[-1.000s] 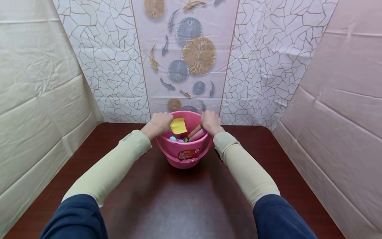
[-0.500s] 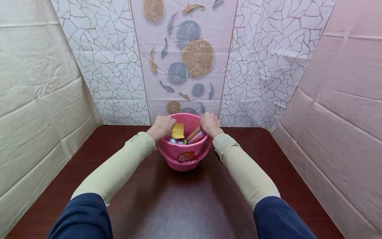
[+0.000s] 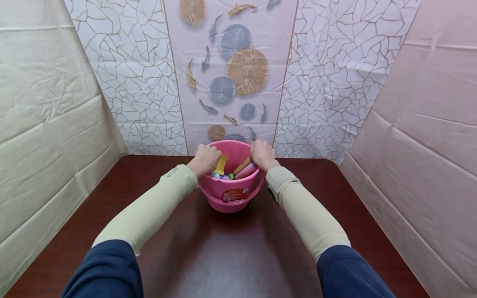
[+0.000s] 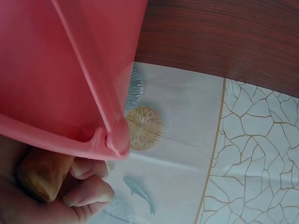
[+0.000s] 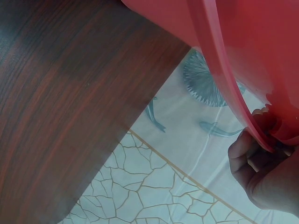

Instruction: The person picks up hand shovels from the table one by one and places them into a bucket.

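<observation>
In the head view a pink bucket stands on the table, its handle folded down at the front. My left hand is at the bucket's left rim and grips a toy shovel by its wooden handle. Its yellow blade points down inside the bucket. On the opposite side, my right hand grips the rim beside the handle joint, seen in the right wrist view. Inside lie a wooden stick, a pink rod-like thing, a light blue ball and other small pieces, partly hidden.
The dark wooden table reaches from me to the patterned back wall. Cream fabric walls close in both sides. The bucket stands near the table's far edge.
My left hand has shifted slightly right and lower, and the yellow blade has turned to a narrower view and dropped deeper into the bucket. My right hand keeps its hold on the rim.
</observation>
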{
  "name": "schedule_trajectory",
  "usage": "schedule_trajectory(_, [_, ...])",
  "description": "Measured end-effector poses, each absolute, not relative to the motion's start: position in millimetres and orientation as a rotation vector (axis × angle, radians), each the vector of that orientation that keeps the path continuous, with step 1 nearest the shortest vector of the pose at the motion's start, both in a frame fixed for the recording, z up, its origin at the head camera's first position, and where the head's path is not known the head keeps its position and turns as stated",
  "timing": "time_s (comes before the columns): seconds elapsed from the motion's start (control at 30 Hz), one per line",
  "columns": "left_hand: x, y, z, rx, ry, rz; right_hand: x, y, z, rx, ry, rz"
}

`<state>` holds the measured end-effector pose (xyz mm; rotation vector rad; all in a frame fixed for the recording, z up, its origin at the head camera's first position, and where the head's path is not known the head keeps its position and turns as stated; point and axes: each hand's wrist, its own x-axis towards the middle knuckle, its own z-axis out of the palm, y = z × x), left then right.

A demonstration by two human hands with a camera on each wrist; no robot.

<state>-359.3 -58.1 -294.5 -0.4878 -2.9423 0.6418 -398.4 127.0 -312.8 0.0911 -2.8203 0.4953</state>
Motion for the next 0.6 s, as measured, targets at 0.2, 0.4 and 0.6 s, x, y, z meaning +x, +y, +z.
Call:
schedule_trajectory(0.2, [-358.9, -52.9, -299.0, -0.465, -2.943, 0.693, -399.1, 127.7, -312.6, 0.077, -2.822, 0.51])
schedule_trajectory(0.4, [-360.5, -49.9, -300.1, -0.45, -2.978, 0.707, -400.4, 126.8, -313.2, 0.067, -2.814, 0.514])
schedule_trajectory(0.6, [-358.6, -50.3, -296.7, -0.435, -2.966, 0.755, -402.2, 126.6, -313.2, 0.048, -2.818, 0.507])
